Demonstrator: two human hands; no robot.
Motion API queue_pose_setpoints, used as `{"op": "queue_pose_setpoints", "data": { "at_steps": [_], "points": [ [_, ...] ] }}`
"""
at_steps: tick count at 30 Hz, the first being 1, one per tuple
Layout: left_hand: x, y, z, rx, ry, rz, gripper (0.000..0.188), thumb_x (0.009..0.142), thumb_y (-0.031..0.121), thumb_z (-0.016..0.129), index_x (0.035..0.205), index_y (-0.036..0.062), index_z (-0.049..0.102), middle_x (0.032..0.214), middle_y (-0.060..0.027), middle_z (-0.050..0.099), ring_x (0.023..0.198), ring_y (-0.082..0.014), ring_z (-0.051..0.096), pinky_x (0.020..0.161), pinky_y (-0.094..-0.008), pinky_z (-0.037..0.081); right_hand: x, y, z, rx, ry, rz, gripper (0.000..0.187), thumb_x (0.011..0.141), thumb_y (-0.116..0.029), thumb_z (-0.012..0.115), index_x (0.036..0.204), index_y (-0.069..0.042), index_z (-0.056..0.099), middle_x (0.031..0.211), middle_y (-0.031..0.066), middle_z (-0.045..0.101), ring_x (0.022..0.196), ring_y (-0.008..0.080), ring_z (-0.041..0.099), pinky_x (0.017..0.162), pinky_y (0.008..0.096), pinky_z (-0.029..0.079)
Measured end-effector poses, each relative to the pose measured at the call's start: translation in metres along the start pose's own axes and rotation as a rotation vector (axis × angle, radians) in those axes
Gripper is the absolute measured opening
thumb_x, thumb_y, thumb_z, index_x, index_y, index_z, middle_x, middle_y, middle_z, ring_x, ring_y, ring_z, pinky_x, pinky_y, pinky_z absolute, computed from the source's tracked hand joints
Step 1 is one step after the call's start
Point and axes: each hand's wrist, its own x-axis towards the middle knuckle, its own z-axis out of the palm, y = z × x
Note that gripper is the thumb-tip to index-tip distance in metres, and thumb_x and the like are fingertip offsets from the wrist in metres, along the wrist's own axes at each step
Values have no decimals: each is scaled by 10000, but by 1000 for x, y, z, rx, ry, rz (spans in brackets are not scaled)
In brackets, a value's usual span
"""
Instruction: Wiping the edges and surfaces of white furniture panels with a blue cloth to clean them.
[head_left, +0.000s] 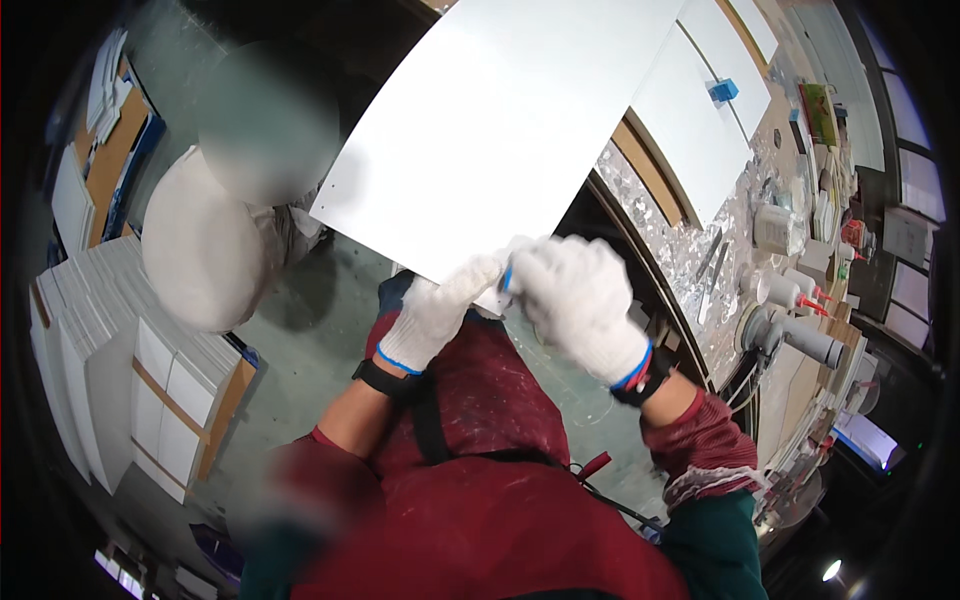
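A large white panel (490,110) stretches from the top of the view toward me, its near corner close to my body. My left hand (440,310), in a white knit glove with a blue cuff edge, is closed on the panel's near edge by that corner. My right hand (585,300), gloved the same way and slightly blurred, is closed at the panel's right edge. A sliver of a small blue thing (507,277) shows at its fingertips; its kind is mostly hidden by the glove. Both hands are close together at the corner.
On the right, a paint-spattered workbench (690,290) carries more white panels (690,110), a small blue block (722,91), red-tipped bottles (790,290) and a grey power tool (790,335). White panels are stacked (130,350) at left. A round, pale covered thing (205,245) stands nearby.
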Motion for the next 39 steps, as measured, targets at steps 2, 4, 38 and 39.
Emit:
{"op": "queue_pose_setpoints", "data": {
  "at_steps": [2,4,38,39],
  "points": [
    [2,-2,3,181,-57,113,255,905,175,614,1064,-24,628,958,-70,640,843,-132,606,752,-282,504,-5,1,-3,70,35,-21,49,750,-168,611,797,-151,611,753,73,639,694,248,647,583,392,497],
    [3,-16,2,-230,15,-88,250,912,174,597,1070,-18,626,968,-70,637,839,-135,600,746,-284,502,9,15,-6,85,38,49,47,756,-170,613,797,-147,621,740,82,635,695,256,646,589,394,500],
    [3,3,14,-251,-50,-196,462,920,368,603,1177,-10,539,932,-167,660,783,-253,672,628,-358,564,55,102,-29,41,173,442,160,823,-185,615,962,-141,682,891,108,664,822,285,669,700,391,543],
    [4,3,13,-249,-49,-201,461,925,370,595,1178,-11,540,930,-172,661,775,-253,672,620,-358,563,56,101,-27,-6,242,389,134,832,-201,594,922,-131,665,843,107,651,801,284,660,696,400,539]
  ]
}}
